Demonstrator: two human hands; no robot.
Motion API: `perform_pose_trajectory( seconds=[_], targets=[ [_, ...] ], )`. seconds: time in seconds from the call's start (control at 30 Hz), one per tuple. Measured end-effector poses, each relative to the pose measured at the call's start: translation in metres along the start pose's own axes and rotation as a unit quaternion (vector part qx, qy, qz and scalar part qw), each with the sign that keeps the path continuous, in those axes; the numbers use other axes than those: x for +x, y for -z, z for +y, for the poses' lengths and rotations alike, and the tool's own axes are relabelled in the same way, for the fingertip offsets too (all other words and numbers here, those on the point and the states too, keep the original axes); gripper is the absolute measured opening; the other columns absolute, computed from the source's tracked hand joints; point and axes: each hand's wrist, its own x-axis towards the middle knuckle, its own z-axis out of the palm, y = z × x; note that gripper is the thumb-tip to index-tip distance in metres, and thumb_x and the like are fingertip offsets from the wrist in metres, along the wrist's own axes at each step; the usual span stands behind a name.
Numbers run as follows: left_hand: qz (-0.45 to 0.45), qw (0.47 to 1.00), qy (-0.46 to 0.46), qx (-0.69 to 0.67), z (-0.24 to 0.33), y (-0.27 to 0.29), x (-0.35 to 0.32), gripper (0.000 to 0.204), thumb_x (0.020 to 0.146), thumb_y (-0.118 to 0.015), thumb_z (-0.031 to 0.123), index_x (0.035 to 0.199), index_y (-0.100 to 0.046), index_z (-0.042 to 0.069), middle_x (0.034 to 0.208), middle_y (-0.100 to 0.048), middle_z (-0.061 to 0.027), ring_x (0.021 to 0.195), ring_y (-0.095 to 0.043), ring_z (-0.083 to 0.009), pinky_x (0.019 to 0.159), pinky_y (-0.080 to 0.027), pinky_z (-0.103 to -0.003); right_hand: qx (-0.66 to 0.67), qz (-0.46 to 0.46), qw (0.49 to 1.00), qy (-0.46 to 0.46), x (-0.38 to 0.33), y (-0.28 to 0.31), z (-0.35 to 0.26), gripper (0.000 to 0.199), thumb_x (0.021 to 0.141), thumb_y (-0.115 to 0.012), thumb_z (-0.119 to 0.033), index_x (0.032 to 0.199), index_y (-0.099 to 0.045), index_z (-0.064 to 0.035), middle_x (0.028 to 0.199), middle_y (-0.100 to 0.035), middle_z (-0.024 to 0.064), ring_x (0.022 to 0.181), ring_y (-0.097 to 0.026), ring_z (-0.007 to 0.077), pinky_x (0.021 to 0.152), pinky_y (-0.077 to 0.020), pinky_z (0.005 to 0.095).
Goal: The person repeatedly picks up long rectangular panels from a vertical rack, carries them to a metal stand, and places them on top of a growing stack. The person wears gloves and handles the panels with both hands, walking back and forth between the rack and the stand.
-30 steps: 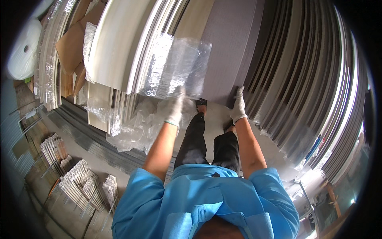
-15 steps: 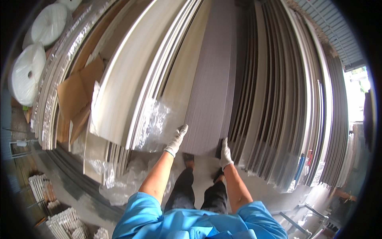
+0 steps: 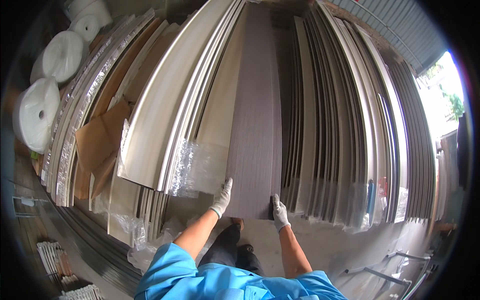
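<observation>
A long dark grey-brown panel (image 3: 254,120) stretches away from me between stacks of other panels. My left hand (image 3: 221,199), in a white work glove, grips its left edge close to the near end. On the opposite edge, my right hand (image 3: 280,212), gloved too, holds the near right corner. The fingers of both hands are partly hidden beneath or behind the panel. Just left of it lies a cream panel (image 3: 212,112), its near end wrapped in clear plastic film (image 3: 192,167).
Several dark and pale panels (image 3: 325,115) stand on edge at the right. White rolls of wrap (image 3: 37,115) and folded brown cardboard (image 3: 102,135) are at the left. Crumpled plastic (image 3: 145,255) lies on the floor by my feet. A metal frame (image 3: 395,272) stands at the lower right.
The dark panel has come nearer to me and slightly left, with both hands still on its edges. My feet have shifted, and the whole view has moved a little.
</observation>
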Motion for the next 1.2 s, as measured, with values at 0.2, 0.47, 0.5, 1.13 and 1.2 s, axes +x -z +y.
perform_pose_trajectory(
  seconds=[0.2,0.47,0.5,1.13,1.2],
  targets=[
    [0.009,0.999,-0.033,0.002,-0.067,-0.036,-0.101,0.073,0.094,-0.039,0.060,0.129,-0.051,-0.003,0.132,-0.053,-0.0191,0.122,-0.050,-0.0329,0.102,-0.039,-0.038,0.030,0.003,0.999,-0.010,-0.094,0.051,0.059,0.061,0.090,-0.056,-0.056,0.101,-0.066,0.0039,0.084,-0.065,0.0046,0.079,-0.058,0.0132,0.075,-0.0465,0.0288],
    [-0.307,0.915,0.128,-0.230,-0.052,-0.050,-0.135,0.080,0.090,-0.049,0.061,0.143,-0.037,0.003,0.147,-0.039,-0.0118,0.136,-0.034,-0.0246,0.112,-0.027,-0.038,-0.023,-0.019,0.997,-0.067,-0.256,0.136,0.152,0.055,0.095,-0.051,-0.045,0.116,-0.060,0.0052,0.103,-0.066,0.0051,0.095,-0.057,0.0124,0.088,-0.0441,0.0286],
    [-0.334,0.892,0.160,-0.259,-0.029,-0.055,-0.099,0.088,0.088,-0.046,0.067,0.147,-0.029,0.004,0.151,-0.031,-0.0124,0.139,-0.029,-0.0276,0.114,-0.023,-0.044,-0.011,-0.020,0.999,-0.040,-0.277,0.143,0.163,0.055,0.095,-0.051,-0.045,0.117,-0.060,0.0049,0.103,-0.066,0.0053,0.096,-0.056,0.0125,0.088,-0.0439,0.0290],
    [-0.244,0.964,-0.018,-0.101,0.054,-0.050,-0.071,0.086,0.087,-0.050,0.064,0.145,-0.031,0.003,0.148,-0.037,-0.0108,0.135,-0.034,-0.0255,0.112,-0.028,-0.040,-0.070,0.063,0.989,-0.113,-0.352,0.184,0.093,0.066,0.093,-0.034,-0.067,0.068,-0.046,-0.0077,0.063,-0.035,-0.0049,0.061,-0.031,0.0074,0.051,-0.0276,0.0293],
    [-0.289,0.941,0.023,-0.177,0.024,-0.043,-0.117,0.089,0.087,-0.050,0.064,0.146,-0.027,0.002,0.151,-0.032,-0.0107,0.139,-0.027,-0.0260,0.115,-0.022,-0.041,-0.047,0.035,0.995,-0.079,-0.322,0.180,0.063,0.063,0.095,-0.034,-0.065,0.073,-0.045,-0.0074,0.068,-0.034,-0.0060,0.064,-0.031,0.0068,0.055,-0.0292,0.0278]
  ],
)
